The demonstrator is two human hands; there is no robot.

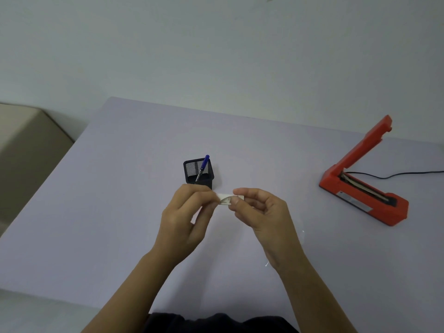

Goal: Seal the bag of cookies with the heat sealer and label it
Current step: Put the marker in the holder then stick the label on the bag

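White label [225, 199], its 2 ends pinched by left fingers [208, 196] and right fingers [243, 192], above table [115, 193]

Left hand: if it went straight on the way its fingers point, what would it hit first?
Probably the right hand, pinching the other end of the small label that the left hand holds. The mesh pen holder sits beyond, seemingly lower; depth is unclear.

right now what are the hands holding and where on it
A small white label, held above the table. The left hand pinches its left end and the right hand pinches its right end.
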